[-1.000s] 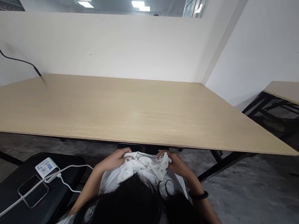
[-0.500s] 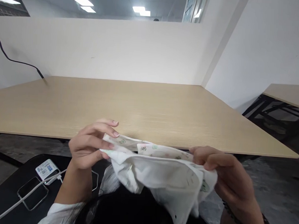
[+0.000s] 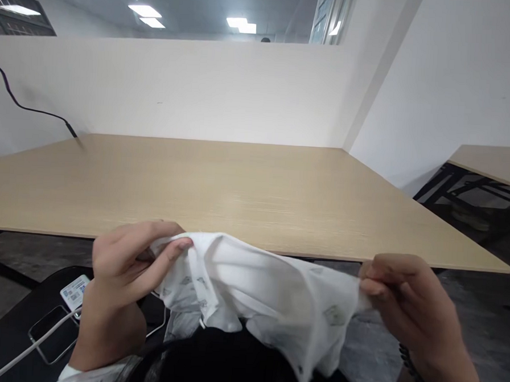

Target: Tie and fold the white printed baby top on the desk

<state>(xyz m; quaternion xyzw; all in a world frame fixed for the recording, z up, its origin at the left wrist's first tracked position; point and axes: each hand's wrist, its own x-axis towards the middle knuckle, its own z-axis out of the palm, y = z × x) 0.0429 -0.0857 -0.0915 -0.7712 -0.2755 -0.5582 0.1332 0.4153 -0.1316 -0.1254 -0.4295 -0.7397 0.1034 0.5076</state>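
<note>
Two hands, one item held between them. Left hand (image 3: 122, 275): fingers (image 3: 172, 249) pinched shut on the left edge of a white cloth (image 3: 258, 288), thumb on the near side. Right hand (image 3: 403, 301): fingers (image 3: 376, 287) closed on the cloth's right edge. I hold the cloth stretched across in the air, just in front of the near edge of the tabletop (image 3: 246, 190) and not resting on it; the fabric is white with small faint printed figures, its top edge pulled fairly straight, the lower part hanging in loose folds over my lap.

On my right wrist: a dark beaded bracelet (image 3: 417, 367).

To my left, lower down: a black seat (image 3: 12, 338) carrying a phone (image 3: 53, 334) lying flat, a small white charger box (image 3: 73, 292) beside it, and a white cable (image 3: 28, 347) running across both.

At the tabletop's far left corner: a black cable (image 3: 32, 110) against the white partition wall (image 3: 200, 91).
</note>
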